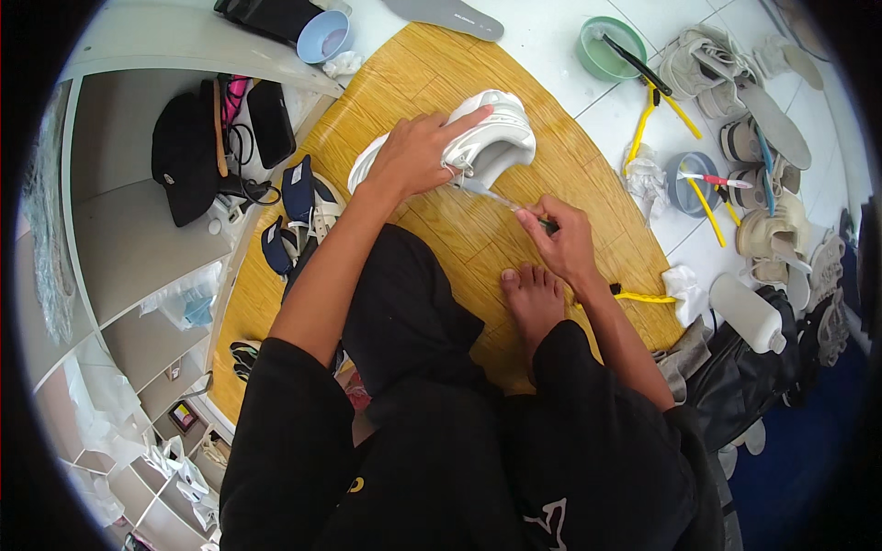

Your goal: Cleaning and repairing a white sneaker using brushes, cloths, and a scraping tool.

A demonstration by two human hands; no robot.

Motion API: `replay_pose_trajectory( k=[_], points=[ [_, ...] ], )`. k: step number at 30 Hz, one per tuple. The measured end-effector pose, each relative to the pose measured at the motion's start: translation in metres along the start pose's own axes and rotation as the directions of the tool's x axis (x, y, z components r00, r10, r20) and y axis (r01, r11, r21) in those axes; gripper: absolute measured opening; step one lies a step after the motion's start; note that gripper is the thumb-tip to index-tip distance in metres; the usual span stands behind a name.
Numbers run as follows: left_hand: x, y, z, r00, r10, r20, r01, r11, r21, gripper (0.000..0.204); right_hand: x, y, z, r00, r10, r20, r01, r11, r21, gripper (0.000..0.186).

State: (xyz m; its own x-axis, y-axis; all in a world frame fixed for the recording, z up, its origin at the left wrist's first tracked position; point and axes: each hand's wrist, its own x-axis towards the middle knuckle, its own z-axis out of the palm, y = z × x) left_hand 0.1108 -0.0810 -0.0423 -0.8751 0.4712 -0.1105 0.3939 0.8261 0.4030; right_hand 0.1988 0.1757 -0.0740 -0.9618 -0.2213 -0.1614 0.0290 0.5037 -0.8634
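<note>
A white sneaker (503, 136) stands on the wood-patterned mat, its opening turned toward me. Its toe end points left, partly covered by my left hand (415, 156), which grips it across the upper. In my right hand (564, 241), closed around a dark handle, is a slim brush (496, 195) with a pale neck. The brush's head reaches the near side of the sneaker, just below my left fingers; its bristles are too small to make out. My bare foot (535, 308) rests on the mat beneath my right hand.
Left, a shelf unit (156, 275) holds a black cap (184, 151). Navy-and-white shoes (299, 188) lie beside it. Beyond the mat (432, 69) are a green bowl (611, 46) and a blue bowl (323, 37). Right are yellow-handled brushes (640, 129), several shoes (767, 230) and a white bottle (746, 312).
</note>
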Motion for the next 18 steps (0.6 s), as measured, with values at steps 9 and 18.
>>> replay_pose_trajectory(
  k=[9, 18],
  points=[
    [0.004, -0.014, -0.002, 0.997, -0.023, 0.073, 0.032, 0.993, -0.116, 0.085, 0.011, 0.005, 0.009, 0.990, -0.069, -0.121, 0.072, 0.997, 0.025, 0.020],
    [0.010, -0.020, -0.008, 0.987, -0.084, 0.135, 0.105, 0.982, -0.158, 0.079, 0.005, 0.013, 0.030, 0.985, 0.060, -0.162, -0.035, 0.988, 0.152, 0.018]
  ],
)
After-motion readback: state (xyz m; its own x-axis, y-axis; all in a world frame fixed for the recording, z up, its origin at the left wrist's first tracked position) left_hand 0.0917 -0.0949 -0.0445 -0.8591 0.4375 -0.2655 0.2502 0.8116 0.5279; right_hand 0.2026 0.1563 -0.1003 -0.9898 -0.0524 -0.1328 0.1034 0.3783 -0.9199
